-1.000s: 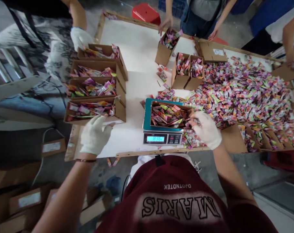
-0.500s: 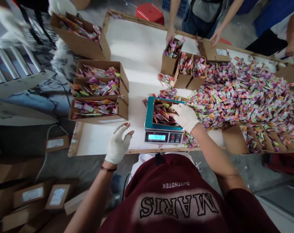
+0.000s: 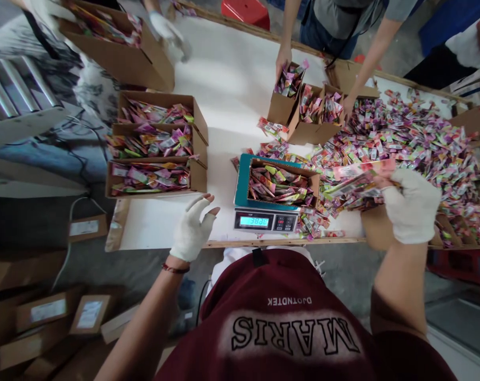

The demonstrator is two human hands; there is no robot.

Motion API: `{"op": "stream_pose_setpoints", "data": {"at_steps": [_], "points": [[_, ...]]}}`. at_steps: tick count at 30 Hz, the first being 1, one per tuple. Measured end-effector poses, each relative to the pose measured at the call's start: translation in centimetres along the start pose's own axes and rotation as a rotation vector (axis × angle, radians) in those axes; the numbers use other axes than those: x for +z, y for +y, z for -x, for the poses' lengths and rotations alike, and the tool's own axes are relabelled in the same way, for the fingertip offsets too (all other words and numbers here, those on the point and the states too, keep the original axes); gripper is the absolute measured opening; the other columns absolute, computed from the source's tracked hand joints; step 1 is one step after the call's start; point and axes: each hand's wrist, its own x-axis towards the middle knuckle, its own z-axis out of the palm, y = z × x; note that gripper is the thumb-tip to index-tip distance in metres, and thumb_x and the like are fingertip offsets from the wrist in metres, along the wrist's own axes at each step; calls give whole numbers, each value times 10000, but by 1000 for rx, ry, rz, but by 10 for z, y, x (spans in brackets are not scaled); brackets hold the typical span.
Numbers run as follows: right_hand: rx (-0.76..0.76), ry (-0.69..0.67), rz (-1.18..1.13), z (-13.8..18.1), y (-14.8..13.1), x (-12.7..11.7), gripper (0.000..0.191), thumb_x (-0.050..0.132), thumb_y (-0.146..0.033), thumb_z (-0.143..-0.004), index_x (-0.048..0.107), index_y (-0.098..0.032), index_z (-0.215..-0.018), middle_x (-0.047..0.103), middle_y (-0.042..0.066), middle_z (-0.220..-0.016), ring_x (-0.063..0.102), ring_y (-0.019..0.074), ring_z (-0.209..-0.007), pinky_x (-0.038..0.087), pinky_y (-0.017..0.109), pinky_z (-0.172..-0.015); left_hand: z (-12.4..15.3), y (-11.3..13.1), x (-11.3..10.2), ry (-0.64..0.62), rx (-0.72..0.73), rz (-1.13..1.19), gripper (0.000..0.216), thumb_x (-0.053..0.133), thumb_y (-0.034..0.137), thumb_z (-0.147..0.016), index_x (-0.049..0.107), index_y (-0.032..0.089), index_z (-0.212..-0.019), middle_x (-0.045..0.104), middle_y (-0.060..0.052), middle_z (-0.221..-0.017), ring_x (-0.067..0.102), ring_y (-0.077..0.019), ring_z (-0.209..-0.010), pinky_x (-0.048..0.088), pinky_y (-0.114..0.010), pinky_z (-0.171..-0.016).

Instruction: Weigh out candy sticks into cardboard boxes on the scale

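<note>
A cardboard box (image 3: 311,182) full of colourful sachets stands on a teal digital scale (image 3: 264,219) with a lit display. My right hand (image 3: 412,206), in a white glove, is lifted to the right of that box and is closed on a bundle of sachets (image 3: 359,177). My left hand (image 3: 192,230), gloved with bare fingertips, hovers open over the table's near edge, left of the scale. It holds nothing.
Three filled boxes (image 3: 156,177) sit in a row at the left of the white table (image 3: 228,84). A big heap of loose sachets (image 3: 414,143) covers the right side. Other people's hands work at small boxes (image 3: 282,106) across the table; one carries a box (image 3: 121,58) at top left.
My right hand left the box on the scale and rose to the right with a bundle of sachets. The scale reading changed. A person at top left lifted a filled box away.
</note>
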Motion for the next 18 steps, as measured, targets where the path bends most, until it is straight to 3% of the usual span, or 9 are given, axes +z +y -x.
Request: {"op": "stream_pose_setpoints", "data": {"at_steps": [3, 5, 9, 12, 15, 18], "points": [[68, -73, 107, 8, 17, 9, 360, 652, -386, -941, 697, -180, -1234, 716, 146, -1145, 658, 306, -1034, 516, 421, -890, -10, 8, -6, 22, 56, -12, 350, 571, 400, -954, 689, 171, -1191, 695, -159, -1296, 643, -306, -1234, 504, -509, -1133], [10, -159, 61, 11, 7, 29, 423, 627, -327, -939, 647, -162, -1328, 676, 164, -1229, 628, 319, -1112, 510, 453, -952, -19, 16, -12, 39, 100, -30, 340, 571, 398, -956, 694, 176, -1182, 694, -153, -1298, 640, -304, -1240, 500, -504, -1139], [-255, -496, -28, 9, -45, 82, 290, 563, -166, -935, 739, -211, -1161, 673, 116, -1209, 604, 279, -1105, 479, 429, -989, -35, 40, -23, 52, 197, -43, 335, 569, 395, -963, 703, 174, -1176, 693, -140, -1305, 641, -291, -1251, 508, -469, -1137], [-301, -657, 80, -1, -75, 112, 255, 610, -153, -901, 780, -221, -1079, 673, 108, -1174, 589, 282, -1071, 444, 431, -970, -42, 58, -25, 61, 238, -40, 337, 576, 384, -959, 706, 182, -1195, 690, -127, -1314, 658, -287, -1221, 532, -459, -1110], [-303, -676, 77, -11, -77, 116, 237, 576, -134, -896, 785, -214, -975, 692, 99, -1119, 594, 271, -1049, 425, 423, -971, -41, 68, -23, 49, 250, -33, 321, 579, 377, -958, 712, 195, -1187, 692, -114, -1312, 666, -282, -1207, 542, -458, -1100], [-280, -593, -57, -12, -59, 92, 247, 524, -140, -904, 754, -207, -962, 725, 83, -1074, 627, 254, -1029, 457, 397, -955, -37, 66, -20, 46, 258, -14, 308, 575, 383, -964, 716, 187, -1156, 696, -119, -1303, 667, -277, -1212, 543, -446, -1098]]}}
